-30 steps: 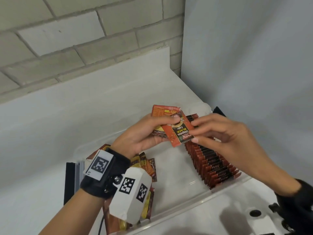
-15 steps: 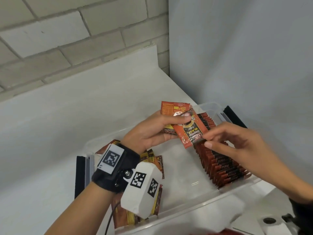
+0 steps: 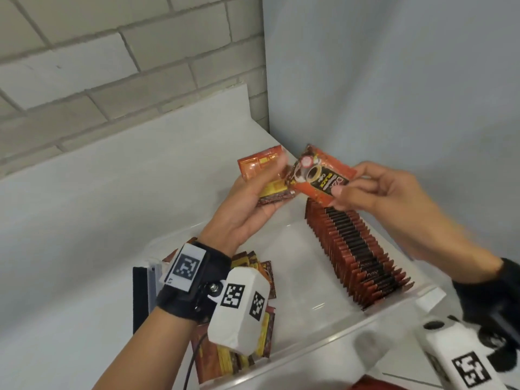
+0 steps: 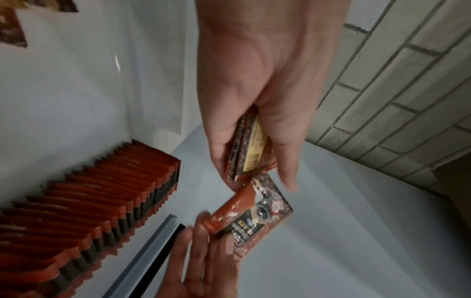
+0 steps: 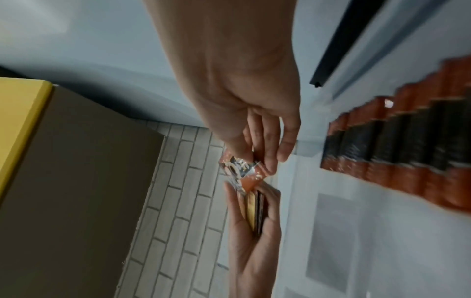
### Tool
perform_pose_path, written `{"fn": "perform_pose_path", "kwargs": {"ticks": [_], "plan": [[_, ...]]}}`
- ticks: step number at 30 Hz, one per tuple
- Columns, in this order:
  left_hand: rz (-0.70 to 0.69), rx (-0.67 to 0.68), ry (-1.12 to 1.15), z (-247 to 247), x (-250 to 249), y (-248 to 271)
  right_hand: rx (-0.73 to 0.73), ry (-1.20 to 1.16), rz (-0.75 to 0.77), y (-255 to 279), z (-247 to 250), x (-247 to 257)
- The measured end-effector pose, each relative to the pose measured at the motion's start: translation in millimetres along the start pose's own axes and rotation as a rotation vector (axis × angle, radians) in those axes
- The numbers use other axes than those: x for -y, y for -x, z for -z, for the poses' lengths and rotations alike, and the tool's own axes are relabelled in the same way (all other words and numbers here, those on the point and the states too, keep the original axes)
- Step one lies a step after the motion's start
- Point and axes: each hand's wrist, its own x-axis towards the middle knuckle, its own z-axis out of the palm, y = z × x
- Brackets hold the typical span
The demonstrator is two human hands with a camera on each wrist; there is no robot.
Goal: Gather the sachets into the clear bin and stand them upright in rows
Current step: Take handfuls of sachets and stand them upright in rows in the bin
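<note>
Above the clear bin (image 3: 323,343), one sachet leaves the held stack.

Nearest, at seven o'clock in the bin, loose sachets (image 3: 264,327) lie flat; at three o'clock the upright row (image 3: 357,251) runs along the wall. Farther, at twelve o'clock, the right hand (image 3: 385,192) now pinches the single sachet (image 3: 320,175) by its lower corner, pulled clear of the left hand (image 3: 253,201) since half a second ago. That hand grips the small stack (image 3: 267,178). Judged next: the sachet joins the row's far end.
</note>
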Motion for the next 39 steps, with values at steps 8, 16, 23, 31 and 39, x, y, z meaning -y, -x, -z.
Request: {"fn": "perform_pose_path", "kwargs": {"ticks": [8,16,23,31,39], "plan": [[0.045,-0.214,0.171,20,-11,-5,0.328,0.95,0.291,-30,-13,22],[0.131,-0.224,-0.089,26,-15,-2,0.512,1.334,0.265,-57,-52,7],[0.182,-0.197,-0.115,25,-20,1,0.594,1.402,0.166,-62,-63,7],[0.212,-0.151,-0.133,22,-20,2,0.619,1.376,0.157,-64,-61,4],[0.208,-0.146,-0.129,23,-19,2,0.62,1.343,0.163,-62,-58,5]]}}
